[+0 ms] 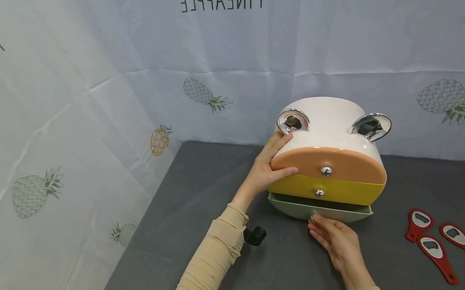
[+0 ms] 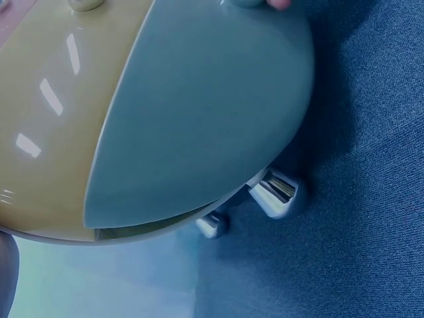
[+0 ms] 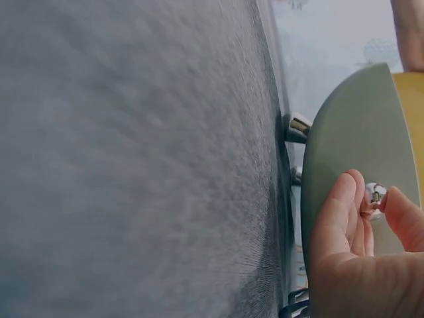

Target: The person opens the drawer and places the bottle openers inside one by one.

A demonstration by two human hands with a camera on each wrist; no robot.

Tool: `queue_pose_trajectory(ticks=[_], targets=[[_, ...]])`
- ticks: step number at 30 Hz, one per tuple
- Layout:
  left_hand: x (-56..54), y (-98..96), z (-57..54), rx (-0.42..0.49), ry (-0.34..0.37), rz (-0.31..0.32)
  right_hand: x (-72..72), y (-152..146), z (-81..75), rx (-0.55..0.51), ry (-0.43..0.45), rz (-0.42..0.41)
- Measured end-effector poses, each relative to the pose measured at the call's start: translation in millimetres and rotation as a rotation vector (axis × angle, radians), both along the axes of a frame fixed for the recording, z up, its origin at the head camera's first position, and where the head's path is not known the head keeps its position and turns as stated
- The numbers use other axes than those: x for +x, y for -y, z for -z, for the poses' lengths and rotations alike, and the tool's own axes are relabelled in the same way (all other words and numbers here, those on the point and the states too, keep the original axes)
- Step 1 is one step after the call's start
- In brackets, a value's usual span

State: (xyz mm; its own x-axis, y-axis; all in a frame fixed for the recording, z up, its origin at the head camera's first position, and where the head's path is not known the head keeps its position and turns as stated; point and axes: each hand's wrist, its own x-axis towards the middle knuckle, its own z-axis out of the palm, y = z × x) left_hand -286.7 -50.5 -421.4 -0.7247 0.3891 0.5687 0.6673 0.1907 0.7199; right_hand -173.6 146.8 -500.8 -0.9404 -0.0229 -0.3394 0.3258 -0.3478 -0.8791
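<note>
A rounded white drawer box [image 1: 326, 122] with two silver ear-like rings stands on the dark table. Its front has an orange drawer [image 1: 308, 159], a yellow drawer [image 1: 295, 185] and a green drawer [image 1: 289, 206]; the green one is pulled partly out. My left hand [image 1: 266, 168] holds the box's left side, thumb across the front. With thumb and fingers, my right hand [image 1: 338, 242] pinches the round silver knob [image 3: 375, 197] of the green drawer. In the left wrist view the green drawer front [image 2: 199, 119] stands slightly apart from the body, above silver feet [image 2: 275, 193].
Several red-handled bottle openers lie right of the box, one of them the nearest opener [image 1: 437, 256]. A pineapple-print cloth [image 1: 251, 61] hangs behind and to the left of the grey table [image 1: 180, 239]. Dark wrist-camera parts [image 1: 254, 236] sit by the sleeves.
</note>
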Motion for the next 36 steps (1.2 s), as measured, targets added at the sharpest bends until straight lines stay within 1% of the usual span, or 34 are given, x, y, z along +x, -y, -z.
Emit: queue_pose_trajectory(ticks=[6, 10, 14, 20, 28, 36], targets=[[-0.4, -0.1, -0.3, -0.001, -0.004, -0.006, 15.3, -2, 2.2, -0.034, -0.012, -0.045], [-1.0, -0.6, 0.9, -0.002, -0.006, -0.009, 23.9, -2, 4.3, -0.030, 0.006, -0.064], [-1.3, -0.6, 2.4, -0.004, 0.007, -0.010, 32.6, -3, 4.8, -0.031, 0.025, -0.079], [-0.7, -0.1, 1.9, 0.001, 0.011, -0.010, 45.9, -3, 5.1, -0.039, 0.056, -0.086], [-0.5, -0.4, 0.5, -0.004, 0.011, -0.020, 58.3, -4, 6.7, -0.040, 0.080, -0.077], [-0.2, -1.0, -0.3, 0.003, 0.015, -0.011, 69.4, -2, 8.0, 0.000, 0.103, -0.075]])
